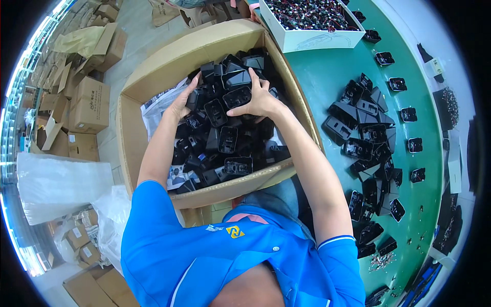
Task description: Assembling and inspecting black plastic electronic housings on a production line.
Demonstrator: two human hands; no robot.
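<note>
Bright light, left-edge glare, fisheye-bent rim

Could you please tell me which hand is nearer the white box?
Right: the right hand is in the carton, left of the white box; the left hand is farther left.

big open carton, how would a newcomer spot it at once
Find the green table at right. Just left of it stands a large open carton, with the left hand and right hand inside. Unlike the brown cartons at far left, it holds a heap of black plastic cases.
</note>
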